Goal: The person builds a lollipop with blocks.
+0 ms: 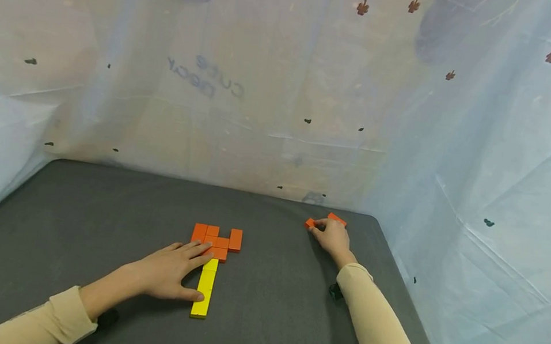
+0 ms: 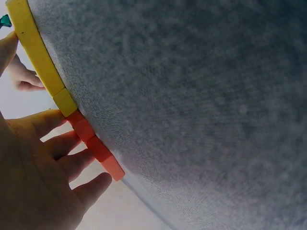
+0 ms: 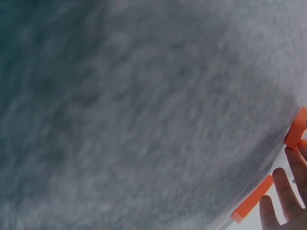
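Observation:
My left hand (image 1: 165,272) lies with fingers spread over a flat group of orange blocks (image 1: 220,254), its fingertips on their left part and its thumb on a yellow strip (image 1: 207,282). In the left wrist view, the yellow pieces (image 2: 38,52) and orange pieces (image 2: 98,148) form one line beside the fingertips. Over at the far right of the table, my right hand (image 1: 333,239) pinches a small orange block (image 1: 309,223) between thumb and fingers. The right wrist view has that block (image 3: 295,132) at the fingertips. A longer orange block (image 1: 337,219) lies just behind this hand.
The dark grey table (image 1: 256,320) has rounded far corners. Translucent plastic sheeting (image 1: 275,90) with small dark and brown marks hangs behind it and along the sides. One upright orange block (image 1: 235,240) stands out at the group's right side, leaving a notch.

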A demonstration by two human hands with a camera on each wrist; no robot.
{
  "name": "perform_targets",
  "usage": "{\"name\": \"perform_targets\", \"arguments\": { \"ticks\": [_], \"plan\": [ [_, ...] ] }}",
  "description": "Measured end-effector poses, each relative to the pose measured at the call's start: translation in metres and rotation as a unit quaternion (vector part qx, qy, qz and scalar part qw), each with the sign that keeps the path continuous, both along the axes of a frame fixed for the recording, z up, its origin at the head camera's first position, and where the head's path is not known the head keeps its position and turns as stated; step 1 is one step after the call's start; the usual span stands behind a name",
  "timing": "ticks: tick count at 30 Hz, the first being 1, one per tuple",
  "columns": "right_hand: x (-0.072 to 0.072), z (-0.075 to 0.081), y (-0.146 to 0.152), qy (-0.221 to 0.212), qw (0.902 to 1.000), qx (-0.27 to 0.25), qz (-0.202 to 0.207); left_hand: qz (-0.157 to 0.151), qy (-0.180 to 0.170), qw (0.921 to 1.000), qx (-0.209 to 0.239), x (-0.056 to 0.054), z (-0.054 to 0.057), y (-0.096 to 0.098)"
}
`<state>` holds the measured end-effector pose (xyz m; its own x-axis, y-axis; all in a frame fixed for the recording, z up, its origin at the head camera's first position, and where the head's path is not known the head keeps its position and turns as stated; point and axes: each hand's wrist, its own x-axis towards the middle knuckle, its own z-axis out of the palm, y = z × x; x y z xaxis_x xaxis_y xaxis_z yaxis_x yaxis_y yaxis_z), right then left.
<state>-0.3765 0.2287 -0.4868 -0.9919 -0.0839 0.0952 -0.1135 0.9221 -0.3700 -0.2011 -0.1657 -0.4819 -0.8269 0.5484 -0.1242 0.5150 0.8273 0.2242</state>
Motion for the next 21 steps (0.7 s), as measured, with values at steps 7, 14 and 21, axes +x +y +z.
{"name": "perform_targets", "arguments": {
  "ticks": [7, 14, 21],
  "plan": [
    [-0.001, 0.001, -0.004, 0.005, 0.9998, -0.01, -0.019, -0.002, 0.002, 1.0, 0.003, -0.001, -0.001, -0.001],
    [0.002, 0.001, -0.005, 0.008, 0.9994, -0.032, -0.013, -0.004, 0.006, 1.0, -0.001, -0.001, -0.002, -0.002],
    [0.01, 0.004, -0.021, 0.03, 0.9969, -0.066, 0.032, -0.001, 0.0, 1.0, -0.005, -0.001, -0.002, -0.001]
  ]
}}
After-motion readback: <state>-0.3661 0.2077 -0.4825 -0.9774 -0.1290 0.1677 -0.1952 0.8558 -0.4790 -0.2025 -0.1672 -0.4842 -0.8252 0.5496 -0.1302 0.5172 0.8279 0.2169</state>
